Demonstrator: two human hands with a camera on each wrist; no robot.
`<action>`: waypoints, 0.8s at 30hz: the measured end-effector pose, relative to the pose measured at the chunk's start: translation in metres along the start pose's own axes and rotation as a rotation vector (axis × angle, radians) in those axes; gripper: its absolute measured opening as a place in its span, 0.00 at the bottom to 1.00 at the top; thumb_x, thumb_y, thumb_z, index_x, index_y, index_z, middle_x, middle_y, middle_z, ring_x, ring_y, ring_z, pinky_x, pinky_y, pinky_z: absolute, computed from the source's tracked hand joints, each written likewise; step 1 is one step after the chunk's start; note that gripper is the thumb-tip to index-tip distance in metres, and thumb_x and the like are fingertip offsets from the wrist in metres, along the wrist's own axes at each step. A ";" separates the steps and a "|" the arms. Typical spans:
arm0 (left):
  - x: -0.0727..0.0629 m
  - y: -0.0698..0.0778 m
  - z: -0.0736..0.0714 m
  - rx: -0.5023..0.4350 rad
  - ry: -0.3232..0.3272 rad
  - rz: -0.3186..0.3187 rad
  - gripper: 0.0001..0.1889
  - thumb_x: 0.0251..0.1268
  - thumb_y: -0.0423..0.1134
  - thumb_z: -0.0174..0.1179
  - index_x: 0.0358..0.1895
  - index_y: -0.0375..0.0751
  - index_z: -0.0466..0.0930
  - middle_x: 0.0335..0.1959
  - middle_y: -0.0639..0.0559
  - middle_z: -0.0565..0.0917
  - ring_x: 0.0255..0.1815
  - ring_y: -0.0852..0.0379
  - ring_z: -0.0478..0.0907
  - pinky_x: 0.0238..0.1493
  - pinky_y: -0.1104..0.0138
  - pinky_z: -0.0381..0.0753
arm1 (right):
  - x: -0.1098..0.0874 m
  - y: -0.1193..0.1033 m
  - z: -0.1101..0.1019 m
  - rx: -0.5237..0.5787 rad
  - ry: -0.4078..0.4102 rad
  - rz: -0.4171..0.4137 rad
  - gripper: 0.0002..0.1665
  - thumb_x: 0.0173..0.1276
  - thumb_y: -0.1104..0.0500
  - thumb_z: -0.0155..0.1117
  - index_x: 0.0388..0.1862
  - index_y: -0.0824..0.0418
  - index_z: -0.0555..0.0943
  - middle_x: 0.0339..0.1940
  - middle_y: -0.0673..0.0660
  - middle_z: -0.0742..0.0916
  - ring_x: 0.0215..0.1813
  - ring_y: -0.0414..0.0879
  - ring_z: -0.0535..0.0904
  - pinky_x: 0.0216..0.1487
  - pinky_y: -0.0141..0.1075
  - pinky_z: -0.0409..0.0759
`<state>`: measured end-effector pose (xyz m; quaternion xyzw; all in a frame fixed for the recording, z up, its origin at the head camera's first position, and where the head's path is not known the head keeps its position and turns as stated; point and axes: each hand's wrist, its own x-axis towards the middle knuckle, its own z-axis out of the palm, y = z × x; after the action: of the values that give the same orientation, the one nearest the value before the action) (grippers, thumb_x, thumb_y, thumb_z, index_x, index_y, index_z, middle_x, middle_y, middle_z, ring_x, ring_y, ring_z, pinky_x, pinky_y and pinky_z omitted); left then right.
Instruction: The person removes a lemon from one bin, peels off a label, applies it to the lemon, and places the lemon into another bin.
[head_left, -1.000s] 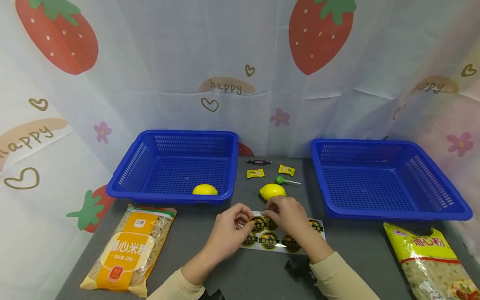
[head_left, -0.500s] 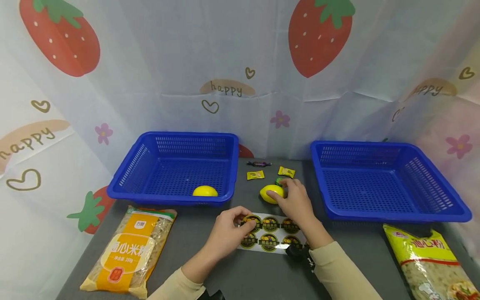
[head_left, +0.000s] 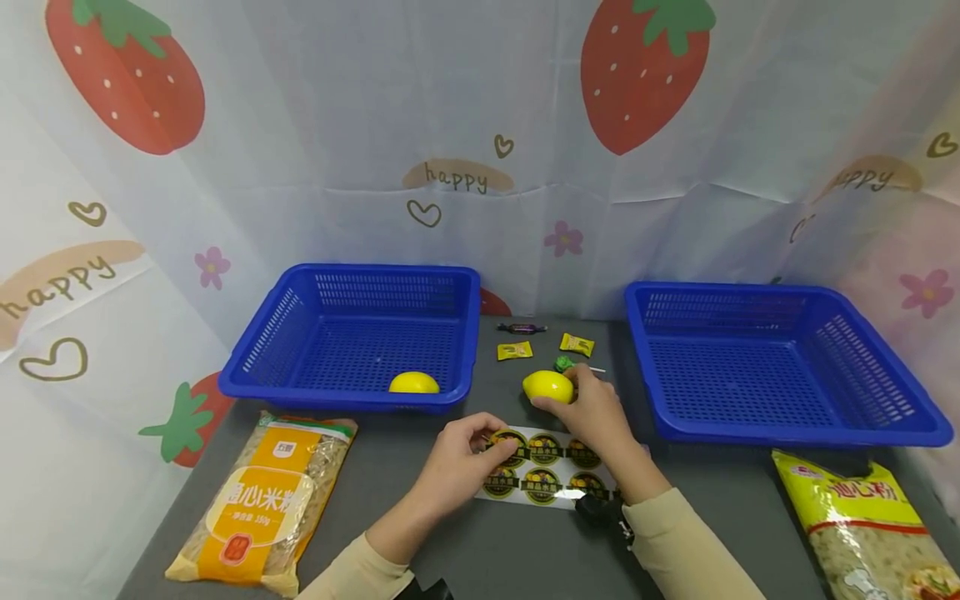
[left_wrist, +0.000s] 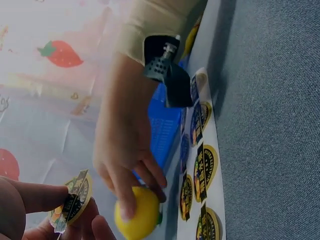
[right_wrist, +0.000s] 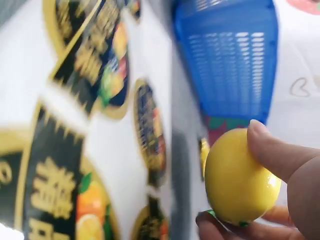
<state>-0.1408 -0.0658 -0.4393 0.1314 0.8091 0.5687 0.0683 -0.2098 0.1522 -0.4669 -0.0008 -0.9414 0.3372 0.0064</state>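
Note:
My left hand [head_left: 459, 458] pinches a round black-and-gold sticker [left_wrist: 79, 197] between thumb and fingers, plainest in the left wrist view. Under and beside that hand lies a white sheet of similar fruit-print stickers [head_left: 542, 485]. My right hand [head_left: 597, 414] grips a yellow lemon [head_left: 547, 386] just beyond the sheet, thumb on its near side in the head view. In the right wrist view the lemon [right_wrist: 240, 180] sits between thumb and fingers, whose tips are partly hidden behind it. Whether it is off the table I cannot tell.
A blue basket [head_left: 348, 398] on the left holds another lemon [head_left: 414, 383]; a second blue basket [head_left: 795, 437] stands right. Small wrapped candies [head_left: 515, 351] and a green lollipop [head_left: 563, 363] lie behind the hands. Noodle bags [head_left: 258, 504] flank the workspace, one each side.
My right hand has left the sticker sheet, reached forward to the lemon and taken hold of it. My left hand has stayed nearly in place at the sheet's left end.

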 end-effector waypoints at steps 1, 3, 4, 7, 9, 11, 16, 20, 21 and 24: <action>0.000 0.000 0.000 -0.014 -0.003 -0.001 0.09 0.68 0.40 0.66 0.43 0.38 0.85 0.33 0.48 0.86 0.27 0.59 0.78 0.30 0.71 0.77 | -0.002 0.000 -0.001 0.042 -0.007 -0.010 0.43 0.59 0.37 0.75 0.63 0.62 0.74 0.55 0.64 0.85 0.47 0.55 0.84 0.43 0.46 0.83; -0.001 0.001 -0.001 -0.046 -0.012 -0.009 0.09 0.68 0.39 0.66 0.44 0.37 0.85 0.35 0.46 0.87 0.28 0.58 0.79 0.30 0.71 0.79 | -0.004 0.000 -0.003 0.160 -0.053 -0.034 0.43 0.59 0.39 0.76 0.65 0.60 0.73 0.59 0.64 0.84 0.50 0.55 0.85 0.44 0.45 0.85; -0.001 0.002 -0.001 -0.059 -0.013 -0.012 0.09 0.68 0.39 0.66 0.44 0.37 0.85 0.36 0.46 0.87 0.28 0.58 0.80 0.30 0.71 0.80 | -0.005 0.000 -0.005 0.239 -0.090 -0.040 0.42 0.59 0.41 0.77 0.67 0.58 0.73 0.61 0.64 0.83 0.50 0.55 0.86 0.44 0.45 0.87; 0.000 0.002 -0.002 -0.062 -0.017 -0.012 0.08 0.69 0.39 0.65 0.44 0.38 0.85 0.36 0.47 0.87 0.29 0.58 0.80 0.30 0.71 0.79 | -0.008 0.000 -0.010 0.476 -0.217 -0.057 0.40 0.60 0.50 0.78 0.69 0.52 0.73 0.63 0.65 0.81 0.53 0.57 0.86 0.44 0.45 0.88; 0.001 0.002 -0.002 -0.064 -0.019 -0.010 0.08 0.70 0.39 0.64 0.44 0.38 0.84 0.36 0.47 0.87 0.29 0.56 0.80 0.31 0.70 0.80 | -0.011 0.001 -0.013 0.602 -0.301 -0.072 0.38 0.61 0.55 0.78 0.70 0.50 0.74 0.65 0.63 0.79 0.55 0.57 0.85 0.47 0.47 0.87; 0.002 0.002 -0.001 -0.073 -0.020 -0.007 0.08 0.70 0.39 0.64 0.44 0.38 0.84 0.36 0.47 0.87 0.30 0.53 0.82 0.32 0.68 0.82 | -0.015 0.001 -0.017 0.680 -0.371 -0.101 0.37 0.63 0.59 0.76 0.70 0.47 0.74 0.67 0.63 0.77 0.58 0.59 0.83 0.51 0.51 0.86; 0.002 0.003 0.000 -0.107 -0.004 -0.003 0.10 0.71 0.39 0.64 0.47 0.36 0.84 0.38 0.43 0.87 0.29 0.49 0.83 0.31 0.63 0.84 | -0.024 0.004 -0.020 0.709 -0.478 -0.168 0.43 0.65 0.58 0.74 0.77 0.43 0.66 0.69 0.63 0.73 0.58 0.59 0.81 0.54 0.52 0.83; 0.003 0.002 0.001 -0.131 0.002 -0.001 0.11 0.72 0.39 0.63 0.49 0.34 0.83 0.39 0.41 0.87 0.29 0.50 0.83 0.31 0.64 0.84 | -0.031 0.006 -0.021 0.736 -0.537 -0.169 0.47 0.63 0.58 0.76 0.77 0.51 0.62 0.65 0.65 0.72 0.55 0.58 0.82 0.51 0.51 0.84; 0.002 0.002 0.001 -0.135 0.001 -0.004 0.11 0.71 0.39 0.63 0.48 0.34 0.83 0.38 0.41 0.87 0.30 0.49 0.83 0.31 0.65 0.84 | -0.032 0.006 -0.021 0.750 -0.552 -0.170 0.46 0.63 0.59 0.76 0.76 0.55 0.62 0.65 0.66 0.72 0.55 0.59 0.82 0.50 0.51 0.84; 0.002 0.001 0.001 -0.140 -0.001 -0.011 0.11 0.70 0.39 0.64 0.48 0.35 0.83 0.38 0.41 0.88 0.30 0.48 0.83 0.33 0.64 0.85 | -0.036 0.009 -0.020 0.772 -0.576 -0.201 0.44 0.64 0.60 0.75 0.75 0.61 0.65 0.70 0.65 0.71 0.59 0.59 0.82 0.50 0.47 0.86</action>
<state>-0.1425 -0.0643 -0.4384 0.1223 0.7680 0.6234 0.0807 -0.1735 0.1710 -0.4576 0.1856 -0.7064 0.6459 -0.2221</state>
